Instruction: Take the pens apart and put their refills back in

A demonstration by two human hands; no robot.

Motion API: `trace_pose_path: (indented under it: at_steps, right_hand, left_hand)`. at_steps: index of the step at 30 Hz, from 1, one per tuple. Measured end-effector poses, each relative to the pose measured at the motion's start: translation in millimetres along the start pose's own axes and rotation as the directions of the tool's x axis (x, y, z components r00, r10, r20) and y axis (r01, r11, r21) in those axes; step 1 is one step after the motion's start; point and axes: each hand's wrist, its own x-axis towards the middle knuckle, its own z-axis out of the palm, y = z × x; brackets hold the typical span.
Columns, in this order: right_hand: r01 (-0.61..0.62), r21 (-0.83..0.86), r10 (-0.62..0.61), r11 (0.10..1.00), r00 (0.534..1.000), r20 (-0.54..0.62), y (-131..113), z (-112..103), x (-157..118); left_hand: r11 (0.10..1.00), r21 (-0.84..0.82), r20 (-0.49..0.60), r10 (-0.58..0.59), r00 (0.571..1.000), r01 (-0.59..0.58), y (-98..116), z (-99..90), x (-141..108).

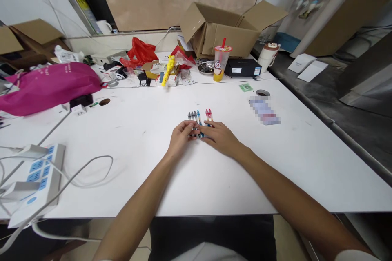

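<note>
A row of click pens lies side by side on the white table (128,147): several with dark clips (192,114), one blue pen (199,115), and, past a small gap to the right, two red pens (208,113). My left hand (183,133) rests across the dark pens, its thumb over the stretched fingers and no pen lifted. My right hand (221,136) lies low and flat from the right, fingers spread over the lower parts of the blue and red pens. Both hands hide much of the barrels, and their fingertips meet or nearly meet.
At left are a power strip (45,175) with looping cables and a magenta bag (58,85). Behind stand a drink cup (221,63), a yellow toy-like stick (168,71), a black box (243,67) and an open carton (226,38). A tape roll (262,93) sits at right.
</note>
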Motion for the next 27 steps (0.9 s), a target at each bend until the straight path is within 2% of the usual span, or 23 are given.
trace_pose_path:
  at_steps: [6,13,15,17,19,22,25,27]
  right_hand:
    - [-0.019,0.015,0.019,1.000,0.998,-0.051,-0.5,-3.6,1.4]
    - [0.000,0.096,0.019,0.995,0.980,-0.200,4.7,-11.8,-2.6]
    - [-0.037,0.143,0.070,0.989,0.970,-0.233,5.0,-13.5,-3.2]
    - [-0.108,0.212,0.152,0.971,0.967,-0.204,4.3,-14.5,-4.2]
    - [-0.197,0.308,0.252,0.931,0.956,-0.148,2.2,-15.0,-5.8]
    - [-0.296,0.462,0.395,0.836,0.909,-0.133,-4.0,-16.0,-7.9]
    - [-0.293,0.615,0.466,0.732,0.874,-0.137,-11.4,-19.0,-8.4]
    - [-0.259,0.696,0.446,0.670,0.890,-0.098,-14.5,-21.7,-8.0]
  left_hand:
    - [1.000,0.016,-0.008,0.003,1.000,-0.003,-1.1,-0.7,0.9]
    - [1.000,0.027,-0.013,-0.009,1.000,0.009,-0.5,-0.4,0.3]
    - [0.999,0.034,-0.017,-0.012,1.000,0.013,0.7,0.1,-0.6]
    - [0.999,0.034,-0.019,-0.015,1.000,0.016,1.6,0.3,-1.5]
    - [0.999,0.025,-0.017,-0.020,1.000,0.020,2.2,0.4,-2.0]
    - [0.999,-0.001,-0.027,-0.032,0.999,0.032,2.6,0.6,-1.9]
    - [0.996,-0.079,-0.070,-0.052,0.996,0.047,3.5,0.8,-0.3]
    - [0.985,-0.161,-0.094,-0.070,0.993,0.054,4.6,0.6,1.4]
